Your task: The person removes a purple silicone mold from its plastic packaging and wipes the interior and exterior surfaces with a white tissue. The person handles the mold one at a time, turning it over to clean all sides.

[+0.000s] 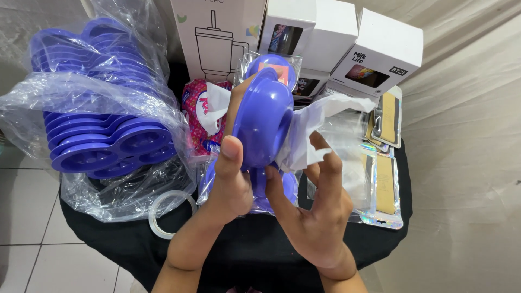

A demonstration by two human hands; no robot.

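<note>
Taking the tall white box (217, 32) with a line drawing of a handled tumbler as the landmark: to its right stand three smaller white boxes (380, 51), each with a dark picture panel. Just below it lies a pink printed tissue pack (196, 111), white tissue sticking out. To its left sits a big clear plastic bag (103, 103) of stacked purple trays. Well to its lower right lie clear sleeves with shiny holographic edges (382, 179) — tan cards inside.
</note>
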